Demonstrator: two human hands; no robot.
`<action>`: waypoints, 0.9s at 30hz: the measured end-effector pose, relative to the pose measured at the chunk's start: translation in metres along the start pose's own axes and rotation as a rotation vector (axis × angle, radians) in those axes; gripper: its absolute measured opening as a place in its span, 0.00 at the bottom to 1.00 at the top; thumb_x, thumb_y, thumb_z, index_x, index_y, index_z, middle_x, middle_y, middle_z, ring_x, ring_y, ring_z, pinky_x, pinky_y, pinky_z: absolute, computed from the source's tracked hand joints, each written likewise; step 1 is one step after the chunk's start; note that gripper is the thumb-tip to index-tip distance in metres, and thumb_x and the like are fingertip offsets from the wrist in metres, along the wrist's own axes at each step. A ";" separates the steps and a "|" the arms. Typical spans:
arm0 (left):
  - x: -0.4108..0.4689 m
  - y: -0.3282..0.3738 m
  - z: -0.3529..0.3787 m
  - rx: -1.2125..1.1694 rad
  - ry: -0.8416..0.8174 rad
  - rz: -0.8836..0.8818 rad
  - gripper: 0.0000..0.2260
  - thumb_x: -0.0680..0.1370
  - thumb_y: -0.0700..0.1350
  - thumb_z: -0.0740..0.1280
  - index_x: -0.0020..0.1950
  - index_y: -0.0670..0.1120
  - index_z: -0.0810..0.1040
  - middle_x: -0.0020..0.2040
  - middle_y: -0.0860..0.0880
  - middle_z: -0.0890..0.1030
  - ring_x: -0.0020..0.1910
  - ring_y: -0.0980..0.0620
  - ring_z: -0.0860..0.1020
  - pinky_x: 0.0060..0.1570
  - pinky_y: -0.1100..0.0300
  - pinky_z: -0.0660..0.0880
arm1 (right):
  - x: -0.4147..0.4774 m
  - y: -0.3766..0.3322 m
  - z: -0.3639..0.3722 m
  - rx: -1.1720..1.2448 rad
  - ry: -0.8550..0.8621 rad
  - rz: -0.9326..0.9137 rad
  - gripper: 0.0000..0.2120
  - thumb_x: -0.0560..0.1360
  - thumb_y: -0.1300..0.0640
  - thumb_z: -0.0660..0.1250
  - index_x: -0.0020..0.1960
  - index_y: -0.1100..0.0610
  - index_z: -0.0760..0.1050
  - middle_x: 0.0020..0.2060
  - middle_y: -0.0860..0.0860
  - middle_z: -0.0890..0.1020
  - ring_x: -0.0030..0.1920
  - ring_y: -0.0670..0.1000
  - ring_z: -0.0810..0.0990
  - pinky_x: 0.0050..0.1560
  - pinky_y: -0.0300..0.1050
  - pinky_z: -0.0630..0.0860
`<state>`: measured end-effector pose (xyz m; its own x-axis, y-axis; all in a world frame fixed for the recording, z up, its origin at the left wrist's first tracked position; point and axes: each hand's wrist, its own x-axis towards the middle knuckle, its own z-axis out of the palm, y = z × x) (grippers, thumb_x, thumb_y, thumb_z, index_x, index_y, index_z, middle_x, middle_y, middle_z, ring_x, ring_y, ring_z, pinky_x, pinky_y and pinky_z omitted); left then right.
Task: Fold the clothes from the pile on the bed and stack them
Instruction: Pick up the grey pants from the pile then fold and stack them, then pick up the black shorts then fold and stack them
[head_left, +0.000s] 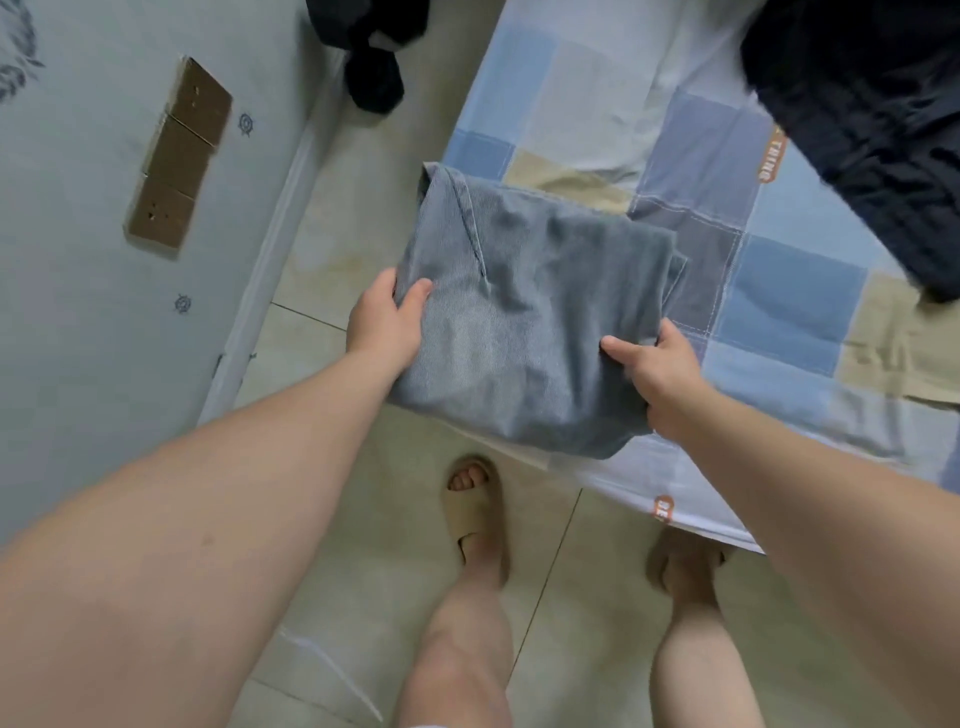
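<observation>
A folded grey-blue garment (524, 322) sits at the near corner of the bed (779, 291), partly overhanging its edge. My left hand (387, 319) grips its left edge, thumb on top of the cloth. My right hand (657, 371) grips its right edge, thumb on top and fingers underneath. A dark navy garment (872, 130) lies on the bed at the upper right, spread loosely and cut off by the frame. The bed has a checked sheet in blue, white and beige.
Another dark piece of clothing (374, 47) hangs at the top, left of the bed. A pale wall (104, 260) with brown socket plates (179, 156) runs along the left. My feet in beige slippers (475, 512) stand on the tiled floor (337, 218) beside the bed.
</observation>
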<state>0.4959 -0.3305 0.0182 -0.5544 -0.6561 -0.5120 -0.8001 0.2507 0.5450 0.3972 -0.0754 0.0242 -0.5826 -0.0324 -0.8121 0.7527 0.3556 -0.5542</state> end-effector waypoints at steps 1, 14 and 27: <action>0.008 -0.007 0.000 0.019 -0.037 0.000 0.13 0.82 0.52 0.64 0.63 0.47 0.76 0.59 0.47 0.82 0.58 0.43 0.79 0.53 0.56 0.71 | 0.002 0.004 0.007 -0.021 0.034 -0.005 0.15 0.77 0.61 0.72 0.61 0.53 0.73 0.55 0.52 0.83 0.49 0.51 0.82 0.52 0.51 0.77; 0.006 -0.016 0.029 0.840 -0.310 0.532 0.34 0.81 0.64 0.57 0.82 0.60 0.44 0.82 0.52 0.38 0.81 0.47 0.38 0.78 0.42 0.43 | -0.001 0.040 0.052 -1.486 -0.028 -0.457 0.52 0.69 0.23 0.59 0.81 0.42 0.35 0.80 0.50 0.34 0.80 0.59 0.35 0.77 0.69 0.44; -0.100 0.092 -0.039 0.640 -0.391 0.354 0.33 0.81 0.64 0.57 0.81 0.62 0.45 0.83 0.53 0.39 0.81 0.47 0.38 0.78 0.42 0.41 | -0.117 -0.049 -0.056 -1.371 -0.033 -0.418 0.41 0.78 0.34 0.61 0.81 0.39 0.39 0.82 0.46 0.41 0.81 0.55 0.41 0.79 0.60 0.48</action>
<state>0.4864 -0.2699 0.1455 -0.7431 -0.1975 -0.6394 -0.4736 0.8302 0.2941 0.4112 -0.0369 0.1560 -0.6618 -0.3724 -0.6507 -0.3652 0.9181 -0.1540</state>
